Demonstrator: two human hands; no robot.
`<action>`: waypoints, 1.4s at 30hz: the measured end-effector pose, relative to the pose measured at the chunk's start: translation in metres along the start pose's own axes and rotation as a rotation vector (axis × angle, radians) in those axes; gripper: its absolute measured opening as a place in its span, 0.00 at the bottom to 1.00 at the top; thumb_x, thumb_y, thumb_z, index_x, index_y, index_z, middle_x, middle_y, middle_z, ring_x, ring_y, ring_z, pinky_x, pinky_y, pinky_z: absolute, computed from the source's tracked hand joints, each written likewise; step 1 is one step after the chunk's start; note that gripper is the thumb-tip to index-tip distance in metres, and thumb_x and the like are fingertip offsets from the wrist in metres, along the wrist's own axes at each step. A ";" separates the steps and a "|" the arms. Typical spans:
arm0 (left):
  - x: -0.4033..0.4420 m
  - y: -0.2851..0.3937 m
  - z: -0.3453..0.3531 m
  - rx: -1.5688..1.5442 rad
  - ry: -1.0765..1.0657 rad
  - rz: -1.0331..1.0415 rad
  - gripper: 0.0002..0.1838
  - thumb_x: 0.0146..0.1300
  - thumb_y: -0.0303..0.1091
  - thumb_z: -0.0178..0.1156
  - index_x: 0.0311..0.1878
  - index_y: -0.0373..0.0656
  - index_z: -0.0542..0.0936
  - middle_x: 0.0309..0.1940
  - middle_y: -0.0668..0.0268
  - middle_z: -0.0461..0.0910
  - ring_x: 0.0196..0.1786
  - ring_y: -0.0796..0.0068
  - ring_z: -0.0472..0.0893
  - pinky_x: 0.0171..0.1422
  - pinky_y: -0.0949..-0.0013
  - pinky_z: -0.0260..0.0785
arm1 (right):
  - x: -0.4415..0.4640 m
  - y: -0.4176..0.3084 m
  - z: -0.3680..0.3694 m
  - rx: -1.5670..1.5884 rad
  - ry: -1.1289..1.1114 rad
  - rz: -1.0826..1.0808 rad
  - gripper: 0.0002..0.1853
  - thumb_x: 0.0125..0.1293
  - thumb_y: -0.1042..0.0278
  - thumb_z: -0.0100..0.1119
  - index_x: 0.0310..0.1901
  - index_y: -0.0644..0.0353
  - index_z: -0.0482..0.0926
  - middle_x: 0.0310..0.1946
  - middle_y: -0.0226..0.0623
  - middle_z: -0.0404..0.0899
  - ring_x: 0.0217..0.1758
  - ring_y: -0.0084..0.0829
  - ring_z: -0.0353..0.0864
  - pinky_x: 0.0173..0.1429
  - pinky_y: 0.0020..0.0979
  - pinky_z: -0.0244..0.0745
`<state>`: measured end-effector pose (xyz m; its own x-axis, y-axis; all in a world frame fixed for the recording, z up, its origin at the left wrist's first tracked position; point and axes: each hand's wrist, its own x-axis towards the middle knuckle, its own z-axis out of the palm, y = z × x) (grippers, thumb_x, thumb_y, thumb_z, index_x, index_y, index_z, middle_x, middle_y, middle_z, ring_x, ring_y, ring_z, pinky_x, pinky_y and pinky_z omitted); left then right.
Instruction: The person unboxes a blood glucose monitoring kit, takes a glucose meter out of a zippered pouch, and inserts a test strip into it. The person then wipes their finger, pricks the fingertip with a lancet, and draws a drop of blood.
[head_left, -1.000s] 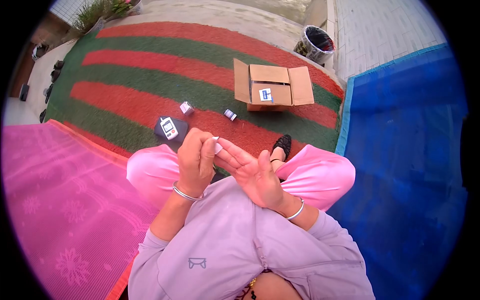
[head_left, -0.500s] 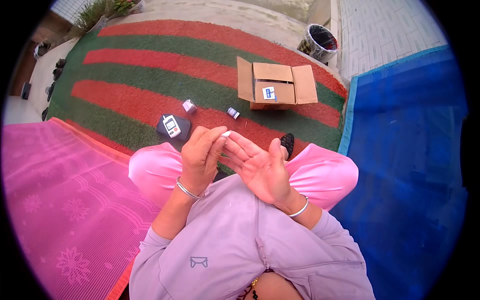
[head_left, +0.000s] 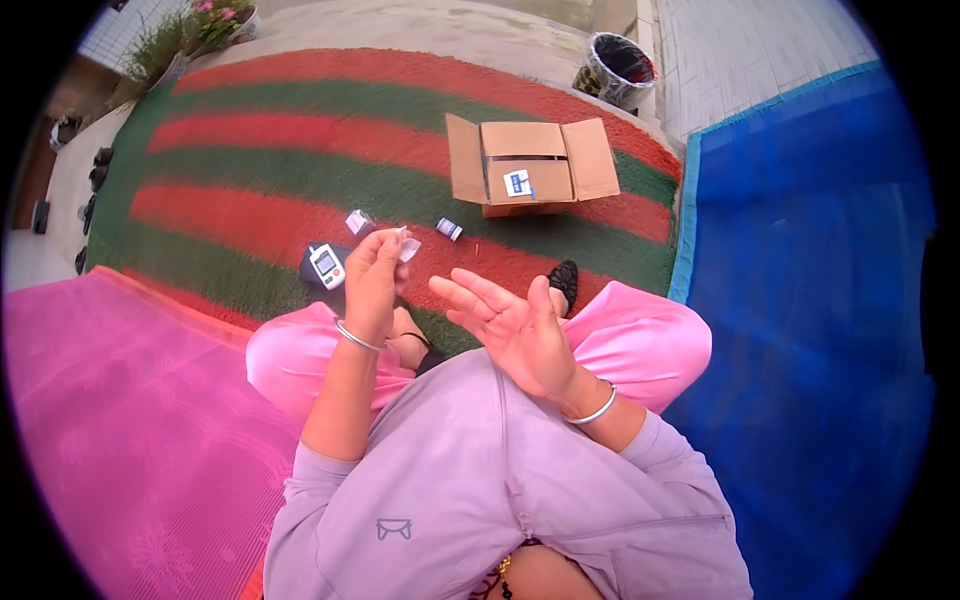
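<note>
My left hand [head_left: 373, 285] is raised over my lap, its fingertips pinched on a small, thin white wipe [head_left: 407, 249]. To its right, my right hand [head_left: 520, 335] is held palm up, fingers spread, holding nothing; a gap separates the two hands. Beyond my left knee a white glucose meter [head_left: 327, 266] with a lit screen lies on a dark case [head_left: 310, 262]. A small whitish box [head_left: 359, 222] stands just past my left fingers. Farther right a small white-and-blue bottle [head_left: 449, 229] lies on the striped carpet.
An open cardboard box [head_left: 530, 178] with a label sits ahead on the red and green carpet [head_left: 300, 165]. Behind it stands a lined waste bin [head_left: 615, 72]. A pink mat [head_left: 120, 420] is at left, a blue mat [head_left: 800, 300] at right. A dark shoe [head_left: 564, 284] shows by my right knee.
My left hand has drawn the white wipe away from my right fingertips, up and to the left. My right hand has stayed nearly in place, fingers more spread. The view has shifted slightly.
</note>
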<state>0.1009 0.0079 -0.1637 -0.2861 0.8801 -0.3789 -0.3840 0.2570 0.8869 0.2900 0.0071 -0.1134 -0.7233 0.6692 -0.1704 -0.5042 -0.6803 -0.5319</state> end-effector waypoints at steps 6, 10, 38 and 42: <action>0.057 -0.045 0.032 0.291 -0.115 -0.050 0.10 0.64 0.33 0.51 0.44 0.38 0.76 0.29 0.71 0.77 0.24 0.86 0.73 0.23 0.82 0.62 | -0.002 -0.023 -0.029 -0.484 -0.263 0.159 0.37 0.69 0.40 0.21 0.65 0.66 0.53 0.61 0.46 0.63 0.67 0.33 0.58 0.69 0.34 0.50; 0.119 -0.104 0.049 0.428 -0.198 0.052 0.08 0.62 0.32 0.52 0.38 0.37 0.76 0.26 0.66 0.78 0.25 0.82 0.76 0.26 0.77 0.67 | 0.012 -0.046 -0.042 -0.577 -0.315 0.204 0.31 0.71 0.47 0.33 0.64 0.67 0.57 0.58 0.43 0.68 0.65 0.30 0.61 0.68 0.30 0.51; 0.212 -0.143 0.101 1.280 -0.095 0.545 0.08 0.57 0.31 0.50 0.35 0.40 0.78 0.34 0.51 0.77 0.38 0.48 0.77 0.42 0.53 0.69 | 0.016 -0.060 -0.060 -0.425 -0.294 0.166 0.23 0.69 0.62 0.42 0.61 0.66 0.60 0.54 0.43 0.71 0.57 0.32 0.70 0.61 0.32 0.63; 0.194 -0.161 0.129 1.351 -0.323 0.378 0.08 0.56 0.36 0.56 0.32 0.41 0.78 0.33 0.55 0.79 0.38 0.54 0.78 0.42 0.58 0.69 | 0.015 -0.060 -0.055 -0.370 -0.230 0.126 0.21 0.69 0.61 0.45 0.57 0.67 0.64 0.47 0.39 0.74 0.51 0.26 0.72 0.56 0.27 0.66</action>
<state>0.2210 0.1887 -0.3458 0.0972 0.9830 -0.1555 0.8317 0.0055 0.5551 0.3355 0.0742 -0.1300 -0.8752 0.4760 -0.0865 -0.2332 -0.5716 -0.7867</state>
